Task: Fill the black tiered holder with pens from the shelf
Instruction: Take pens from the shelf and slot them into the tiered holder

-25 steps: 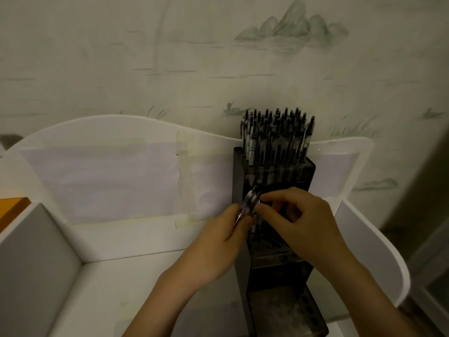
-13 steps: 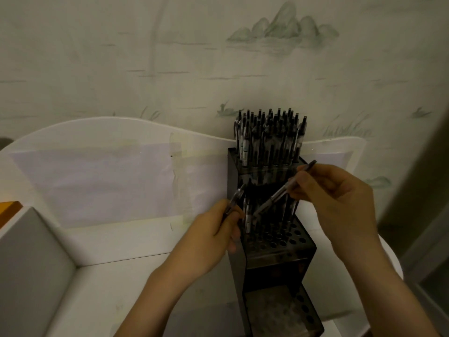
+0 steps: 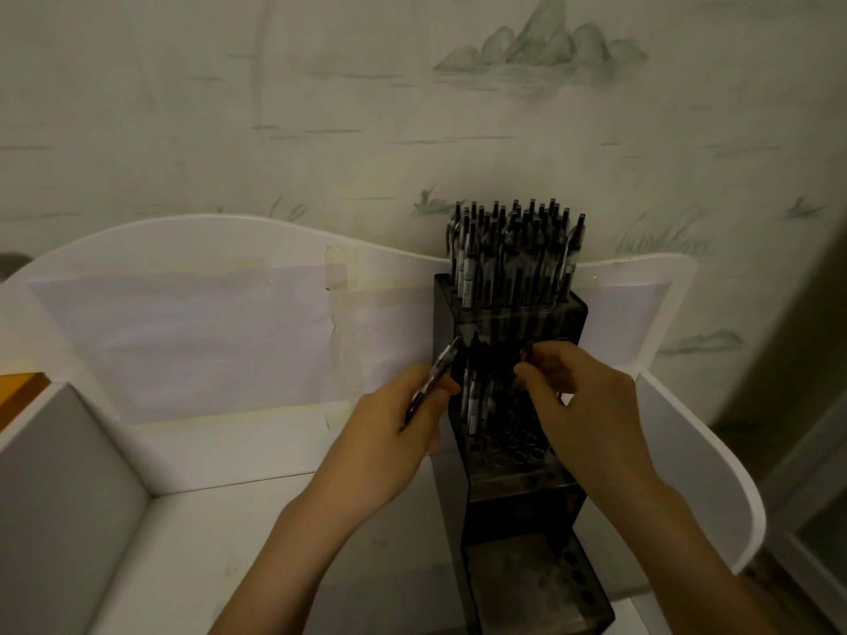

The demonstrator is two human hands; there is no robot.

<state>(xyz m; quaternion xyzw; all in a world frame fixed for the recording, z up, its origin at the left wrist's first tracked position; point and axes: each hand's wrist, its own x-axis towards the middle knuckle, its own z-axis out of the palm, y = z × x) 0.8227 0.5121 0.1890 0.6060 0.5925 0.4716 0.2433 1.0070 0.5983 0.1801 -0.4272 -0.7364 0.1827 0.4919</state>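
A black, stepped plastic pen holder [image 3: 513, 456] stands upright at the back right of a white shelf [image 3: 275, 520], its rear against the shelf's curved white back panel [image 3: 183, 249]. The holder's top tier is packed with dark pens [image 3: 513, 254] standing upright, their caps rising above the panel's edge. The middle tier carries a few pens [image 3: 472, 401] along its left side, with rows of open round holes toward its front. The lowest tier, at the shelf's front edge, shows open holes along its right side.

The left hand [image 3: 394, 433] sits just beside the holder's left wall, fingers curled around a dark pen [image 3: 433, 378] that tilts up and to the right, its upper end against the holder's top-left corner. The right hand [image 3: 582, 405] hovers over the middle tier with thumb and fingertips pinched together around the top of a dark pen [image 3: 527, 359]; the rest of that pen is lost against the dark holder.

A pale sheet of paper [image 3: 183, 341] is taped across the back panel, with a strip of tape [image 3: 339, 323] running down its right edge. A white divider [image 3: 68, 474] rises at the shelf's left side and a rounded white side panel [image 3: 701, 474] closes its right side. An orange surface [image 3: 18, 387] shows beyond the left divider. Behind stands a wall [image 3: 321, 107] with faint green mountains and grasses painted on it.
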